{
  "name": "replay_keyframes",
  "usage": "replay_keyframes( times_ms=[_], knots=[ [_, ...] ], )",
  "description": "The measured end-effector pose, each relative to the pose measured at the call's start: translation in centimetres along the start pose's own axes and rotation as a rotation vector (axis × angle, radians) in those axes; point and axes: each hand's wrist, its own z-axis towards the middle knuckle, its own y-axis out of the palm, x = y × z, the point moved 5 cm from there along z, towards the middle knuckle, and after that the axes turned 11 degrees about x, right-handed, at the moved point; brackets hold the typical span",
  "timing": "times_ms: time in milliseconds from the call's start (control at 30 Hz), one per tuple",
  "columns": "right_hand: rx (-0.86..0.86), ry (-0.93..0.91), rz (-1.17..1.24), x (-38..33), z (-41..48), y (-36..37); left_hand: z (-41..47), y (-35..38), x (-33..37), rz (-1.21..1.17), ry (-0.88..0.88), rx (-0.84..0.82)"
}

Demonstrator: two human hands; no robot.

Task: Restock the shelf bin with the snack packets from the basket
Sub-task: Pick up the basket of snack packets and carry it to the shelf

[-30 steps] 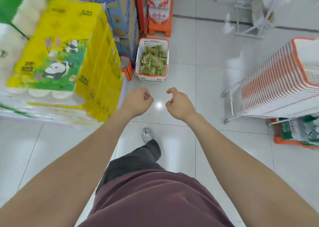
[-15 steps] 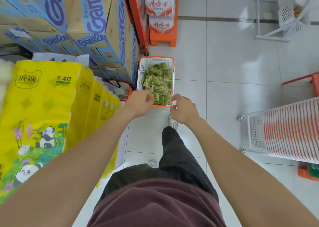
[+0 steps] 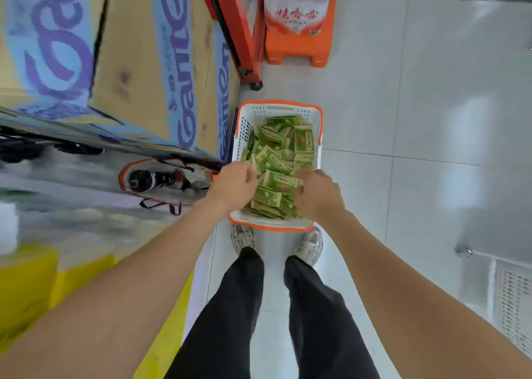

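Fingers of the right hand (image 3: 318,194) curl into the snack packets (image 3: 276,148), thumb over one. The left hand (image 3: 234,184) curls at the heap's left edge; its hold cannot be confirmed. The packets lie loose in the basket (image 3: 279,108) on the floor, just beyond the feet. Risk: overfull handfuls of slick packets may shed some on lifting. No shelf bin is in view.

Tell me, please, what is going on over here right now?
A person is standing over a white basket with an orange rim on the shop floor, right at their shoes. Both the left hand and the right hand are down among the green snack packets heaped inside, fingers curled into the pile. Whether either hand has a firm hold yet is hard to tell. The shelf bin is not in view.
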Motion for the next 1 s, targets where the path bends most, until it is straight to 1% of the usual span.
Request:
replay_keyframes(
  times_ms=[133,233,333,433,533,633,767,867,1000],
  knots=[
    [-0.006,0.118,0.017,4.1,8.7,8.9,8.6,7.7,-6.8,0.033,-0.061,-0.028],
    [0.040,0.176,0.004,6.8,13.4,15.1,13.3,13.0,-12.1,0.168,-0.141,-0.057],
    [0.095,0.238,0.068,8.7,16.9,20.0,16.6,17.1,-16.3,0.242,-0.248,-0.061],
    [0.164,0.244,-0.035,9.2,19.0,22.9,18.6,20.4,-18.7,0.204,-0.299,-0.102],
    [0.235,0.318,-0.077,10.1,20.1,24.0,19.5,21.8,-19.6,0.139,-0.317,-0.049],
    [0.174,0.428,0.068,11.6,21.1,24.7,20.6,21.5,-19.8,0.105,-0.340,0.001],
    [0.164,0.433,0.136,11.7,21.3,24.2,21.2,21.1,-19.7,0.111,-0.354,0.005],
    [0.185,0.421,0.134,11.9,19.4,23.2,20.6,20.3,-17.7,0.190,-0.319,0.046],
    [0.233,0.487,0.126,11.7,14.9,19.5,18.6,17.3,-13.2,0.246,-0.289,0.020]
  ],
)
